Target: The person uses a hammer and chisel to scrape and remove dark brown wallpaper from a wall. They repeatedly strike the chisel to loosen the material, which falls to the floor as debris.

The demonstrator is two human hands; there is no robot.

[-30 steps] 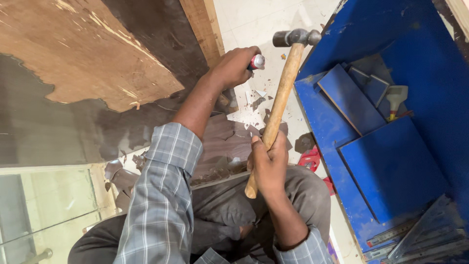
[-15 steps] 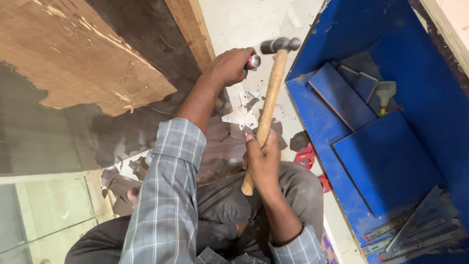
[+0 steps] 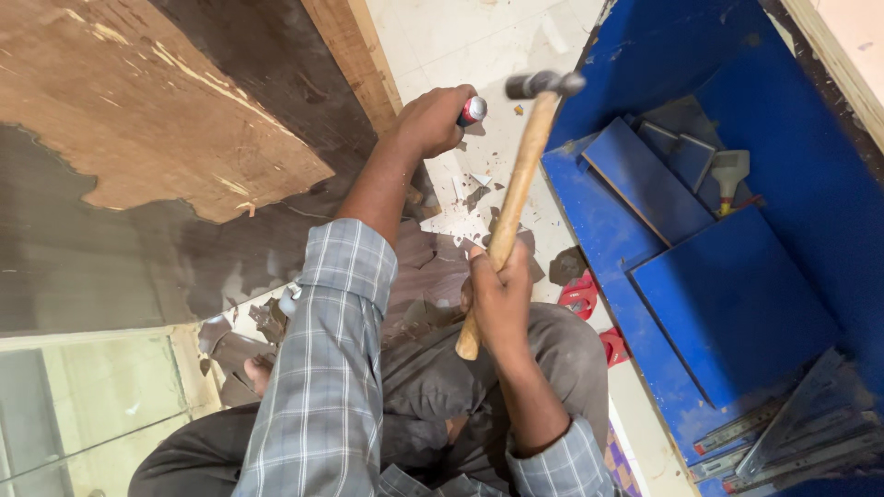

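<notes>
- Since the earlier frames, the hammer (image 3: 516, 198) has swung closer to the tool in the left hand (image 3: 425, 120), its steel head now just beside that tool's capped end rather than up and away from it.
- Right hand (image 3: 497, 299) is wrapped tight round the lower part of the wooden handle, a little above the butt end; the bare butt sticks out below the fist.
- Left hand is closed in a fist round a slim tool (image 3: 471, 110) with a red and silver end (a chisel or driver, I judge; its working tip is hidden by the fingers).
- As for handling, the hammer looks top-heavy: small dark metal head, long pale wooden shaft, stiff and dry, not slippery. Holding it low on the shaft, as here, gives swing; a grip nearer the head would give more control.
- Tool in the left fist looks rigid and light; it wants a firm grip on the shank, with the knuckles kept clear of the struck end.
- Beyond the left hand lies a wooden board (image 3: 166, 120) with its dark veneer partly stripped; brittle veneer flakes (image 3: 474, 189) are scattered on the pale floor (image 3: 460, 37) between the two hands.
- To the right of the right hand stands a blue cabinet (image 3: 737, 294) with loose blue panels inside, and a scraper (image 3: 727, 175) rests among them.
</notes>
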